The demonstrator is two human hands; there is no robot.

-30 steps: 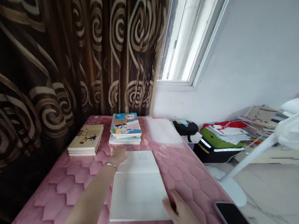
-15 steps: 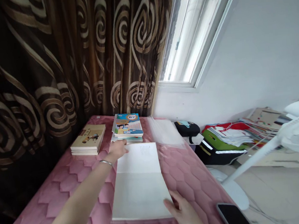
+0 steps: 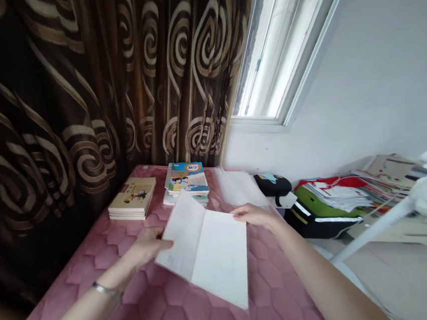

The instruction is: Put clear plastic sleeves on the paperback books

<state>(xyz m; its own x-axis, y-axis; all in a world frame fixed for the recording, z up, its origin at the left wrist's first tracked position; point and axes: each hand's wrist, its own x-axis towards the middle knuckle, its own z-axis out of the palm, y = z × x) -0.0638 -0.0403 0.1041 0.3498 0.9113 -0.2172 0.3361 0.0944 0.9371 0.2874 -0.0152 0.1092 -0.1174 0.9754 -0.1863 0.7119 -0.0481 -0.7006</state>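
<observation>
A book point(image 3: 222, 254) lies opened out between my hands, its pale blank inner pages facing up and a fold running down its middle. My left hand point(image 3: 151, 244) pinches the outer edge of the left leaf, thumb on top. At the upper right corner, my right hand point(image 3: 251, 213) grips the other side with its fingers closed on the edge. The left leaf is tilted up a little, and small faint writing shows near its lower corner. The book's outer cover is hidden underneath.
Beyond the book sits a stack of textbooks point(image 3: 188, 177) with a blue cover on top. A stack of tan books point(image 3: 132, 200) stands to the left. Clear plastic sheets point(image 3: 241, 187) lie at the right edge of the pink quilted surface point(image 3: 137, 308). A white fan point(image 3: 385, 219) stands further right.
The book has been turned so its fold now runs lengthwise away from me. My left hand has drawn back to its left edge; my right hand has moved up to its far right corner.
</observation>
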